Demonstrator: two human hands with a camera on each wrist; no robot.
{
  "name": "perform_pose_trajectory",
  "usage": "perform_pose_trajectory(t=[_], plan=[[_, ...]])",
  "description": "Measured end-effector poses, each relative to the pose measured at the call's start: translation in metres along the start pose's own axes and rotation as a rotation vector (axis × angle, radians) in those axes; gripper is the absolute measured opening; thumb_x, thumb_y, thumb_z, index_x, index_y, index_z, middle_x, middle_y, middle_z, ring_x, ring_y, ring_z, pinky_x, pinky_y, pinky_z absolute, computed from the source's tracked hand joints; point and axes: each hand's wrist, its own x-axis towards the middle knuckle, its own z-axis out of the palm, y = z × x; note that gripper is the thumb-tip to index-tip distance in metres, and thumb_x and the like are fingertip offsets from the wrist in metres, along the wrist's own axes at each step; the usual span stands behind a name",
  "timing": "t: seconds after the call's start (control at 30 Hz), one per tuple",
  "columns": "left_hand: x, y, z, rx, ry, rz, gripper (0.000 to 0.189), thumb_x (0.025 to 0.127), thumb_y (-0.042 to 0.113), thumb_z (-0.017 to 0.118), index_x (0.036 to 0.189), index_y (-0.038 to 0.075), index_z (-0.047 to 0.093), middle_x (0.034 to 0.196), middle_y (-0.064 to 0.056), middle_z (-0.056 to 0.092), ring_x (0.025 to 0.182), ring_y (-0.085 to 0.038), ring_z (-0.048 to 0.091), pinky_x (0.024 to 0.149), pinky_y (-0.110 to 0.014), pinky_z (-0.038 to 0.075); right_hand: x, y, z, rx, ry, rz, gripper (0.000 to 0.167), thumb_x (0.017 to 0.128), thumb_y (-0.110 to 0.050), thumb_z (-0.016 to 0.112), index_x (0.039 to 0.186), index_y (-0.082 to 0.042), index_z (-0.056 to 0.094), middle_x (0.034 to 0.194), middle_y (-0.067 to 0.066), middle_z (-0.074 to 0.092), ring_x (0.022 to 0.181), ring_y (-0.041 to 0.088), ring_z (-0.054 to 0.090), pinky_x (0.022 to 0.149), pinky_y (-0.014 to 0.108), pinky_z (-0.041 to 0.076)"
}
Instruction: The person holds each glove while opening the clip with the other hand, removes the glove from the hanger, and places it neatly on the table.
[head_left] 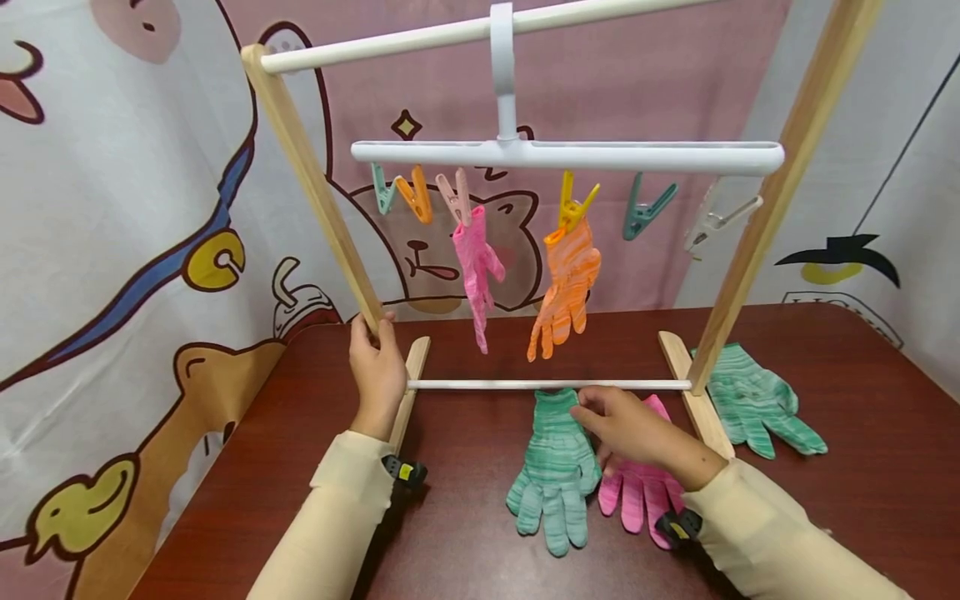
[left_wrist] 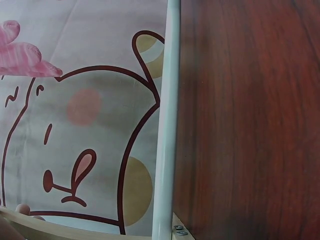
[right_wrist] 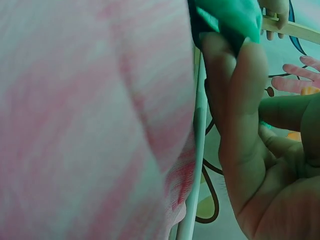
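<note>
My left hand (head_left: 377, 367) grips the lower part of the left wooden post (head_left: 315, 183) of a drying rack. At the table, my right hand (head_left: 637, 429) pinches the cuff edge of a green striped glove (head_left: 555, 467), which lies flat with its fingers towards me. In the right wrist view, fingertips (right_wrist: 250, 65) meet the green glove (right_wrist: 232, 17). Partly hidden under my right hand lies a pink glove (head_left: 637, 496). Above, a pink glove (head_left: 476, 271) hangs from a pink clothespin (head_left: 456, 196), and an orange glove (head_left: 567, 287) from a yellow clothespin (head_left: 576, 204).
A white hanger (head_left: 570, 156) hooks over the rack's top bar (head_left: 420, 37). Other clothespins on it, such as a teal one (head_left: 647, 208), hold nothing. The low white crossbar (head_left: 480, 385) spans the rack's feet. Another green glove (head_left: 757, 400) lies beyond the right foot (head_left: 697, 400).
</note>
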Motion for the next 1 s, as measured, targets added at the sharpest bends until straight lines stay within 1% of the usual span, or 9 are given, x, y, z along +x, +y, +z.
perform_pose_trajectory(t=[0.17,0.27,0.43,0.53,0.67,0.73,0.9,1.0], plan=[[-0.0005,0.0007,0.0011,-0.008,0.005,-0.011,0.028,0.106,0.013,0.046,0.131,0.003,0.054,0.125,-0.017,0.066,0.115,-0.024,0.056,0.094,-0.033,0.040,-0.0009,0.0007,0.0007,-0.049,0.028,-0.002,0.021,0.106,-0.015,0.046,0.091,-0.001,0.047,0.059,0.006,0.047,0.039,0.017,0.056,0.042,0.042,0.053],[-0.0010,0.0009,0.0014,-0.011,0.005,-0.014,0.029,0.106,0.013,0.046,0.131,0.003,0.054,0.126,-0.018,0.066,0.115,-0.025,0.055,0.094,-0.035,0.039,-0.0010,0.0016,0.0014,-0.069,0.038,-0.006,0.018,0.105,-0.013,0.047,0.092,-0.001,0.048,0.059,0.008,0.049,0.039,0.016,0.056,0.042,0.041,0.053],[-0.0008,-0.0002,0.0009,-0.004,0.003,0.001,0.027,0.106,0.014,0.046,0.129,0.003,0.055,0.125,-0.019,0.066,0.111,-0.021,0.055,0.092,-0.032,0.039,-0.0009,0.0043,0.0008,-0.128,0.044,-0.043,0.013,0.102,-0.010,0.054,0.092,-0.001,0.052,0.068,0.008,0.056,0.041,0.015,0.059,0.041,0.037,0.052],[-0.0008,-0.0005,0.0007,0.002,0.002,0.005,0.027,0.105,0.014,0.046,0.128,0.003,0.055,0.124,-0.019,0.066,0.108,-0.020,0.055,0.089,-0.030,0.039,-0.0015,0.0046,0.0004,-0.152,0.047,-0.060,0.011,0.100,-0.009,0.057,0.093,0.000,0.055,0.070,0.008,0.058,0.041,0.014,0.060,0.041,0.035,0.052],[-0.0012,-0.0002,0.0001,0.006,0.000,0.004,0.027,0.105,0.014,0.046,0.129,0.004,0.055,0.125,-0.017,0.066,0.108,-0.020,0.055,0.089,-0.030,0.039,-0.0016,0.0035,0.0010,-0.154,0.059,-0.051,0.008,0.098,-0.007,0.059,0.095,0.000,0.056,0.068,0.007,0.059,0.042,0.014,0.060,0.041,0.035,0.052],[-0.0011,-0.0005,-0.0001,0.005,-0.002,0.005,0.028,0.106,0.014,0.045,0.130,0.004,0.054,0.126,-0.018,0.065,0.110,-0.020,0.055,0.090,-0.030,0.039,-0.0013,0.0030,0.0011,-0.155,0.068,-0.040,0.007,0.097,-0.006,0.058,0.097,0.000,0.056,0.068,0.007,0.060,0.043,0.014,0.061,0.042,0.036,0.053],[-0.0008,-0.0010,-0.0002,0.009,-0.002,0.001,0.028,0.106,0.014,0.045,0.130,0.004,0.054,0.125,-0.015,0.066,0.111,-0.019,0.054,0.090,-0.030,0.039,-0.0004,0.0028,0.0016,-0.116,0.084,-0.011,0.008,0.098,-0.006,0.057,0.101,0.001,0.055,0.068,0.008,0.059,0.043,0.017,0.061,0.043,0.038,0.054],[-0.0012,-0.0005,0.0000,0.008,-0.001,-0.005,0.028,0.106,0.015,0.046,0.130,0.005,0.055,0.124,-0.013,0.066,0.110,-0.019,0.054,0.090,-0.030,0.039,-0.0007,0.0030,0.0017,-0.092,0.086,-0.010,0.009,0.099,-0.005,0.055,0.104,0.002,0.054,0.069,0.010,0.059,0.044,0.017,0.062,0.043,0.038,0.054]])
